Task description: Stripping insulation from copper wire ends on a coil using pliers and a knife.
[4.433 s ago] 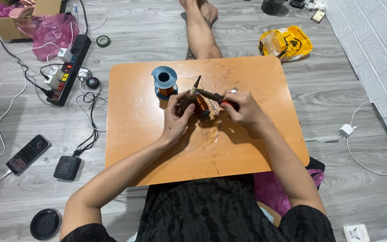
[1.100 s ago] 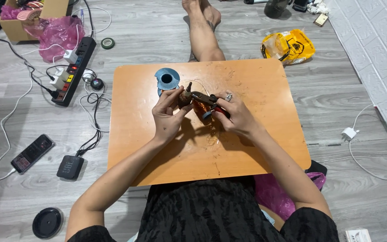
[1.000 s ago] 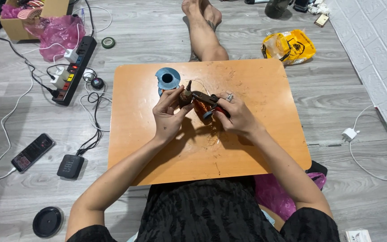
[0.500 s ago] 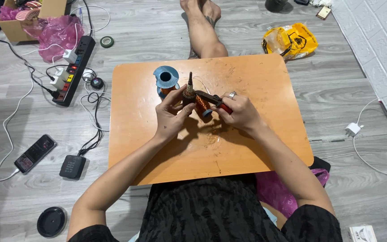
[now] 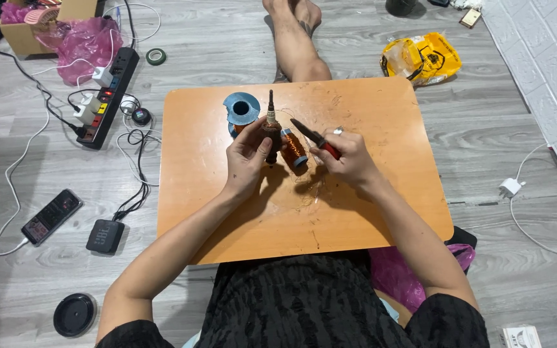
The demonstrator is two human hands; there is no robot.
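My left hand [image 5: 247, 156] grips a dark rod-shaped part [image 5: 270, 127] wound with copper wire, held upright above the orange table [image 5: 214, 212]. My right hand [image 5: 348, 159] holds red-handled pliers [image 5: 317, 139], their dark jaws pointing left toward the rod. Between the hands lies a small spool of copper wire [image 5: 294, 147] with blue ends. A blue empty spool [image 5: 240, 109] stands just behind my left hand. Thin wire loops lie on the table under my hands.
A power strip [image 5: 107, 93] with plugs and cables lies on the floor at left, with a phone [image 5: 51, 216], a small black speaker [image 5: 105, 236] and a round black lid [image 5: 75, 314]. A yellow bag [image 5: 420, 58] sits at the back right. A white charger [image 5: 512, 187] lies at right.
The rod in my left hand has swung from lying sideways to standing upright. The pliers have come away from it and now point left at it. The copper spool shows between my hands.
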